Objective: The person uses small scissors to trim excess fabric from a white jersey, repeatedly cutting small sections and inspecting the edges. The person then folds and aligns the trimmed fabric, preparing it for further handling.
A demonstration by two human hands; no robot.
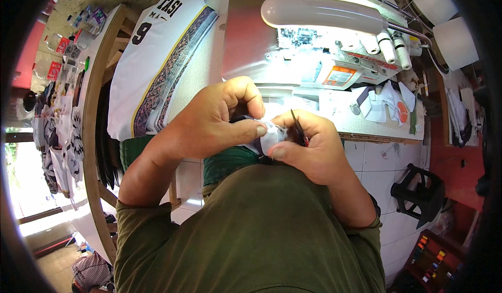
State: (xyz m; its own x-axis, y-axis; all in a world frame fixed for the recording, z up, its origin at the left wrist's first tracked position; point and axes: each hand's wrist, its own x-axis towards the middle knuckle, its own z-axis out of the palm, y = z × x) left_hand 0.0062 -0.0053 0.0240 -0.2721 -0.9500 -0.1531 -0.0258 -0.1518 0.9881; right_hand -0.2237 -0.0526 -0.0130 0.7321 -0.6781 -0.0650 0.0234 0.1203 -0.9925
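Observation:
Both of my hands meet over my lap at a small piece of white and dark fabric [272,138]. Thumb and fingers of my left hand [217,115] pinch its left side. My right hand [308,141] pinches the right side between thumb and forefinger. A pair of small dark thread snips [298,127] also sits in my right hand, its pointed end sticking up past the forefinger. The lower part of the fabric is hidden behind my hands and shirt.
Ahead stands a lit sewing machine [334,58] under a long white lamp [324,15]. A stack of white jerseys with patterned edges [167,58] lies to the left. Fabric scraps [384,102] lie at the table's right. A black stool [418,191] stands on the tiled floor.

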